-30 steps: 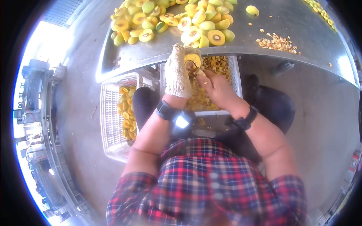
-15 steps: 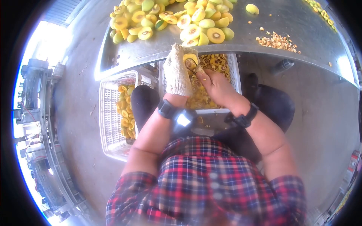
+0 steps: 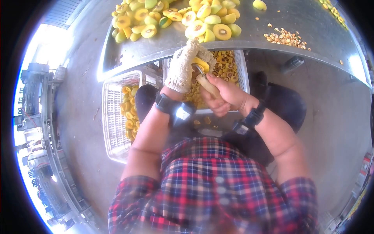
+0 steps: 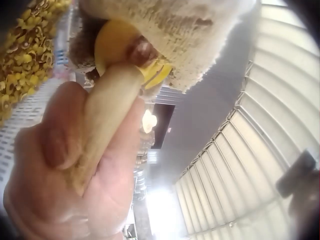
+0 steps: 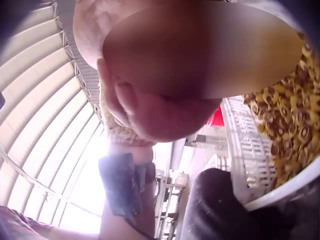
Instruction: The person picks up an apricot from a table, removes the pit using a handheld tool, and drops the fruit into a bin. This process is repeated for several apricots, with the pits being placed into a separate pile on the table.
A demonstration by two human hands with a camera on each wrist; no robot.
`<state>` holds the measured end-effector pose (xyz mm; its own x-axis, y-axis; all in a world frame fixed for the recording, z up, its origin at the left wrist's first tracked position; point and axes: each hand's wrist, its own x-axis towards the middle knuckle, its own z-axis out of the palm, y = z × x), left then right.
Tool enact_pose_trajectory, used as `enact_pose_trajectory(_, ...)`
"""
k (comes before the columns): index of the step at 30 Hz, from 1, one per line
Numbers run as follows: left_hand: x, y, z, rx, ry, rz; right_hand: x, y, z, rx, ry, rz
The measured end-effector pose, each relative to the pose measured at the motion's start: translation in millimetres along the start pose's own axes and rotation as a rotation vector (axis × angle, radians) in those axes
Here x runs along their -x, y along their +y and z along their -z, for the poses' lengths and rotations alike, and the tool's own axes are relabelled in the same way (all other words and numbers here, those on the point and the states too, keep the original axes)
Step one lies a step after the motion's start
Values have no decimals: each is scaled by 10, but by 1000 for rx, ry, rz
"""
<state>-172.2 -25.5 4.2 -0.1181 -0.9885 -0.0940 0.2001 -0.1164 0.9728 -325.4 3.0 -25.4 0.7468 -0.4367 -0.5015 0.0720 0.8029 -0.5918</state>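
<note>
My left hand [image 3: 182, 69], in a knit cotton glove [image 4: 190, 35], grips a yellow fruit half [image 3: 201, 63] just below the metal table's front edge. My bare right hand [image 3: 223, 96] is curled round a wooden-handled coring tool [image 3: 207, 85], whose metal tip meets the fruit's cut face. In the left wrist view the fruit half [image 4: 116, 41] sits under the gloved fingers, and the tool's handle [image 4: 106, 117] lies in the right hand [image 4: 60, 195]. The right wrist view shows the right hand [image 5: 160, 115] only as a close blur.
A heap of fruit halves [image 3: 175, 17] and a small pile of pits [image 3: 286, 39] lie on the steel table [image 3: 156, 50]. Below the hands a white crate [image 3: 243, 74] holds cored fruit. A second crate [image 3: 115, 117] stands to the left beside my knee.
Both hands have lifted slightly and tilted. The right hand has drawn back toward me, so the tool's wooden handle now shows between hand and fruit. The fruit stays in the glove.
</note>
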Motion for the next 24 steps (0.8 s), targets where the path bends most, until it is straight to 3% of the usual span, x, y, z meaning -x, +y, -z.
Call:
enact_pose_trajectory(1, -19, -66, -32, 197, 32, 32, -9, 12, 20, 2, 2, -1)
enact_pose_trajectory(2, -20, -68, -70, 396, 65, 64, -20, 21, 46, -113, -167, -14)
enact_pose_trajectory(3, -12, -40, -82, 401, 65, 63, -20, 20, 59, -228, -336, -28)
enact_pose_trajectory(4, -2, 2, -90, 388, 33, 32, 2, 26, 59, -227, -333, -28)
enact_pose_trajectory(6, -20, 60, -41, 376, 4, -4, 69, -11, -19, 171, 46, 125)
enact_pose_trajectory(7, -63, 75, 64, 151, 116, -280, 33, 12, 21, 176, 42, 125)
enact_pose_trajectory(8, -88, 114, 179, -80, 224, -553, -35, 73, 124, 520, 121, 163)
enact_pose_trajectory(9, -15, 243, 297, -41, 239, -455, -81, 145, 225, 859, 204, 196)
enact_pose_trajectory(10, 96, 377, 454, -2, 255, -354, -109, 208, 313, 858, 203, 194)
enact_pose_trajectory(12, 239, 376, 910, -233, 461, -399, -160, 285, 434, 1216, 259, 402)
enact_pose_trajectory(14, 423, 422, 1404, -448, 751, -315, -136, 262, 407, 1250, 275, 310)
enact_pose_trajectory(16, 674, 356, 2276, -811, 722, -109, -102, 228, 380, 1287, 296, 218)
enact_pose_trajectory(17, 748, 357, 2381, -815, 719, -111, -92, 226, 364, 1320, 282, 226)
enact_pose_trajectory(19, 828, 376, 2476, -1451, 759, 175, -71, 228, 321, 1354, 266, 240)
enact_pose_trajectory(20, 770, 390, 2411, -1454, 760, 169, -56, 230, 295, 1358, 265, 295)
enact_pose_trajectory(22, 551, 407, 2084, -1248, 737, -92, -36, 225, 256, 1367, 267, 358)
enact_pose_trajectory(23, 386, 449, 1880, -1458, 624, -198, -31, 212, 240, 1385, 273, 359)
enact_pose_trajectory(24, 217, 462, 1596, -1120, 615, -202, -31, 197, 233, 1401, 279, 356)
